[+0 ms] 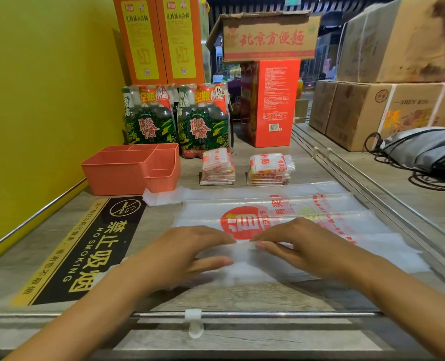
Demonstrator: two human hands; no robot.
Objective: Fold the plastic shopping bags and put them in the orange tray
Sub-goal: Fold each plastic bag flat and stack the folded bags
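A translucent white plastic shopping bag with a red round logo and red lettering [281, 220] is spread flat on the wood-grain counter [216, 295], directly in front of the person, and its near edge is being turned over toward the middle. That edge is held by the left hand [187, 251] and the right hand [299, 243], set side by side with their fingertips almost meeting; on each hand the fingers appear lightly curled, with the film caught between thumb and fingers (how firm the pinch is cannot be told through the plastic). The fold is judged to be at its first lengthwise step, so several more folds would be needed before this bag is compact. Just beyond the bag, two stacks of folded bags are seen on the counter: the left stack of folded bags [218, 166] and the right stack of folded bags [269, 169], near each other but apart. The orange plastic tray with dividers [117, 173] stands to the left by the yellow wall, and no bags can be seen inside it, so the loading is judged not yet begun. A black and yellow no-smoking sign [86, 251] is fixed to the counter on the left.
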